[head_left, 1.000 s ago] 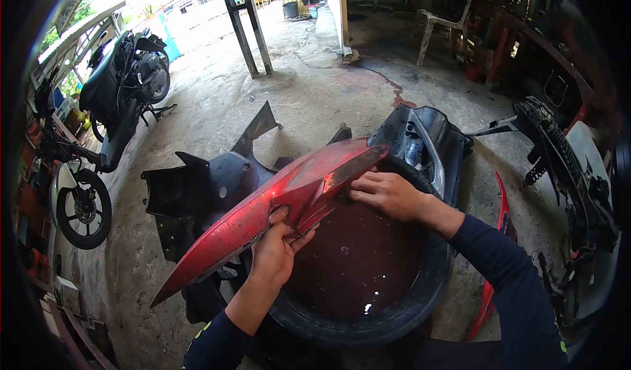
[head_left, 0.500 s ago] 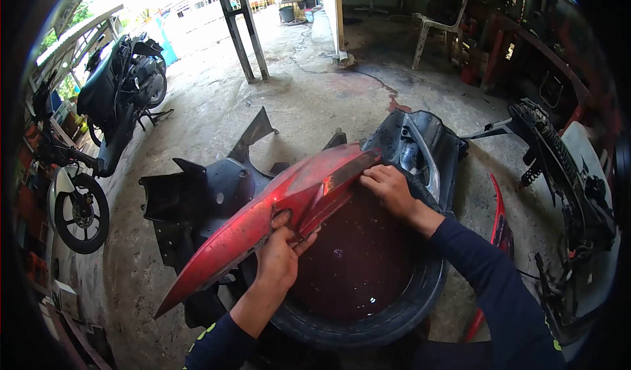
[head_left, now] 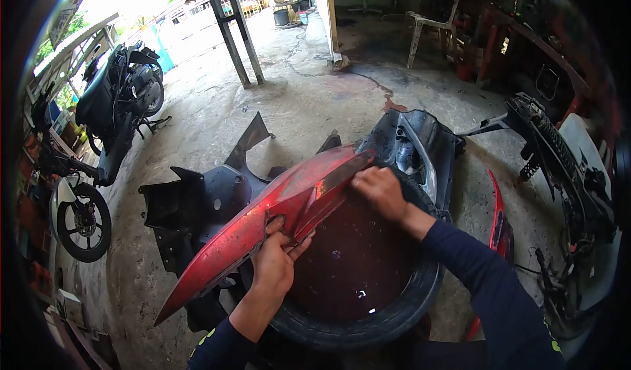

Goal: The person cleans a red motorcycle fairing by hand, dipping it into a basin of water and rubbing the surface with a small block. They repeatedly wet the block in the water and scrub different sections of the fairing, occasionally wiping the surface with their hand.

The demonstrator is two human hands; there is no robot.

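A long red motorcycle body panel [head_left: 231, 237], scuffed and dirty, lies tilted across the tub. My left hand [head_left: 273, 269] grips its lower edge, the thumb hooked at an opening in the panel and the fingers underneath. Near the upper right end runs a dark, grimy strip [head_left: 342, 173]. Against that strip my right hand [head_left: 386, 196] is closed with its fingers curled; anything inside them is hidden. Below both hands stands a round black tub [head_left: 358, 336] holding dark reddish-brown water [head_left: 351, 258].
Black plastic fairings [head_left: 227, 189] lie behind the tub on the left, and a dark grey molded part [head_left: 381, 133] behind it on the right. Another red panel [head_left: 497, 215] and a stripped motorcycle frame [head_left: 549, 153] are at right. A motorcycle [head_left: 108, 107] stands left, beyond a steel post [head_left: 235, 31].
My right hand has shifted slightly left and down along the dark strip, its fingers curling tighter. My left hand keeps its hold on the panel. The view has tilted a little.
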